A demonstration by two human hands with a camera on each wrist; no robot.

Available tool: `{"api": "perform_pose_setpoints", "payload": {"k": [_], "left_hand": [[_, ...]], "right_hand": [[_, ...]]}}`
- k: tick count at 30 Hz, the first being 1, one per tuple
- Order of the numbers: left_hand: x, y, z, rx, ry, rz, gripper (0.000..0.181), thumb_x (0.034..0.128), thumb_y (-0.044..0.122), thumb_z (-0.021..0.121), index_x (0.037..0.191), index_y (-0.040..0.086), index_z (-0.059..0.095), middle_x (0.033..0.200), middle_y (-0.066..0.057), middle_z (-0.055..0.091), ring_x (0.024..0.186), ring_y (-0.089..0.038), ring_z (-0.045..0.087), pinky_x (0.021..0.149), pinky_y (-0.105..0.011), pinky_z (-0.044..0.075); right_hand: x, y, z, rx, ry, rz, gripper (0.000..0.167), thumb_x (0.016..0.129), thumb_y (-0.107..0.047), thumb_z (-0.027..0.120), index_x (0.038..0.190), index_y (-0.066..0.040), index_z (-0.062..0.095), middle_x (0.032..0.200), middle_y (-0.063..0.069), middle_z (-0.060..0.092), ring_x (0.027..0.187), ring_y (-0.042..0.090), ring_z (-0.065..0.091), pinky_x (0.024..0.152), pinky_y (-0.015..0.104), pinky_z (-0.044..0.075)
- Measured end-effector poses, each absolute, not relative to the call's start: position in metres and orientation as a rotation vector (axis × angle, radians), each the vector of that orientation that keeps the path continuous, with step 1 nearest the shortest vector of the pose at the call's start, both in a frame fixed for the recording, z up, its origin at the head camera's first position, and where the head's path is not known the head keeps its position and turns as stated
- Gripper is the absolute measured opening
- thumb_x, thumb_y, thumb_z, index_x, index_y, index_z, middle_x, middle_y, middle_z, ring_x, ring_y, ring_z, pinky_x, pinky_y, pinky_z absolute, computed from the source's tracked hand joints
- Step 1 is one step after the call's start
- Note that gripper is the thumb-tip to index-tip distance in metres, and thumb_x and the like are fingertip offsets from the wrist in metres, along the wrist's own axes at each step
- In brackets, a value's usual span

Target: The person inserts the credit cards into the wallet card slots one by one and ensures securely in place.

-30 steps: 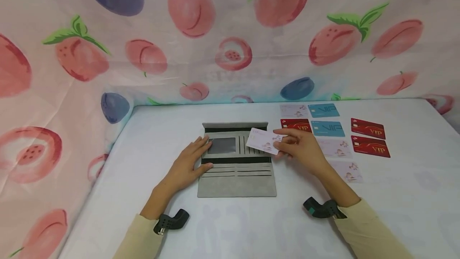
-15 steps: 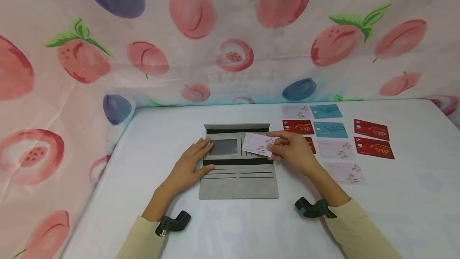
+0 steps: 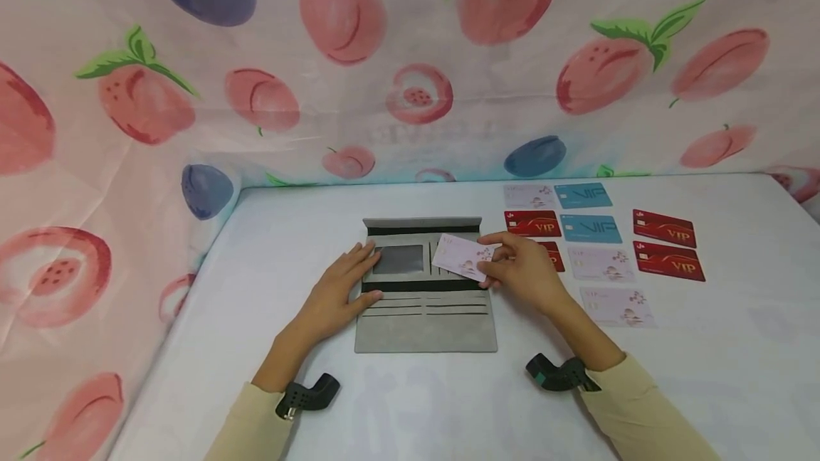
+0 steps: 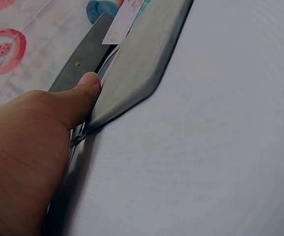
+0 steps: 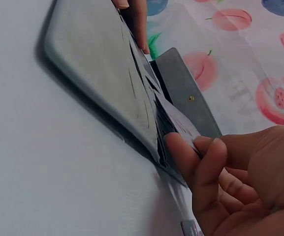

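Note:
A grey wallet point(image 3: 426, 333) lies unfolded on the white table, with card slots and a clear window point(image 3: 403, 260) facing up. My left hand point(image 3: 329, 297) rests on its left edge, fingers extended; in the left wrist view the thumb of this hand point(image 4: 38, 132) touches the wallet point(image 4: 137, 64). My right hand point(image 3: 528, 272) pinches a pale pink flowered card point(image 3: 460, 256) by its right end, tilted over the upper right slots. In the right wrist view, fingertips of the right hand point(image 5: 230, 172) hold the card point(image 5: 176, 115) close against the wallet point(image 5: 92, 54).
Right of the wallet lie several loose cards: blue ones point(image 3: 591, 229), red ones point(image 3: 669, 260) and pale pink ones point(image 3: 618, 306). A fruit-patterned cloth point(image 3: 346, 112) stands behind the table point(image 3: 435, 411) and along its left side.
My right hand has moved left and slightly down with the pink card, uncovering part of a red card behind it. The left hand stays on the wallet's left edge.

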State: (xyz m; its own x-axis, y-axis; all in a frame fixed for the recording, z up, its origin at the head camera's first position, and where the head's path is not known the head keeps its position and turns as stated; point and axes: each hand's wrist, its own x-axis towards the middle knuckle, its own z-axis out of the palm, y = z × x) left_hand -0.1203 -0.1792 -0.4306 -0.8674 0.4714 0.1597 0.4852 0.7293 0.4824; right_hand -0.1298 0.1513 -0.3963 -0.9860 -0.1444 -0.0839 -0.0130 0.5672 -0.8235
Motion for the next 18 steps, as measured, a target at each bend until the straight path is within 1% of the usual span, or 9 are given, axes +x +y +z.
{"api": "perform_pose_setpoints", "payload": {"k": [2, 5, 10, 18], "left_hand": [[-0.121, -0.179, -0.431, -0.804, -2.897, -0.82, 0.067, 0.0953, 0.026, 0.071, 0.152, 0.003, 0.046, 0.165, -0.016, 0.036, 0.154, -0.04, 0.029, 0.126, -0.057, 0.025], [-0.121, -0.179, -0.43, -0.808, -2.898, -0.823, 0.067, 0.0951, 0.027, 0.071, 0.152, 0.002, 0.046, 0.165, -0.016, 0.035, 0.154, -0.04, 0.028, 0.126, -0.057, 0.024], [-0.121, -0.179, -0.429, -0.816, -2.894, -0.835, 0.067, 0.0948, 0.026, 0.071, 0.152, 0.002, 0.046, 0.164, -0.016, 0.036, 0.154, -0.04, 0.028, 0.126, -0.057, 0.025], [-0.121, -0.18, -0.432, -0.817, -2.883, -0.836, 0.066, 0.0951, 0.026, 0.071, 0.152, 0.003, 0.047, 0.164, -0.015, 0.036, 0.154, -0.04, 0.029, 0.126, -0.057, 0.026]], "right_hand": [[-0.128, 0.149, -0.396, -0.103, 2.659, -1.385, 0.043, 0.093, -0.014, 0.075, 0.133, -0.005, 0.064, 0.082, 0.008, 0.073, 0.063, 0.016, 0.072, 0.066, 0.028, 0.047], [-0.126, 0.143, -0.394, -0.08, 2.668, -1.4, 0.041, 0.092, -0.014, 0.076, 0.13, -0.004, 0.067, 0.079, 0.008, 0.073, 0.061, 0.016, 0.07, 0.062, 0.027, 0.044], [-0.123, 0.137, -0.396, -0.083, 2.673, -1.43, 0.04, 0.092, -0.011, 0.076, 0.13, -0.002, 0.067, 0.079, 0.01, 0.074, 0.06, 0.016, 0.069, 0.056, 0.023, 0.044], [-0.127, 0.136, -0.399, -0.159, 2.665, -1.402, 0.04, 0.093, -0.004, 0.072, 0.131, 0.003, 0.066, 0.077, 0.01, 0.069, 0.059, 0.014, 0.069, 0.054, 0.02, 0.045]]}}
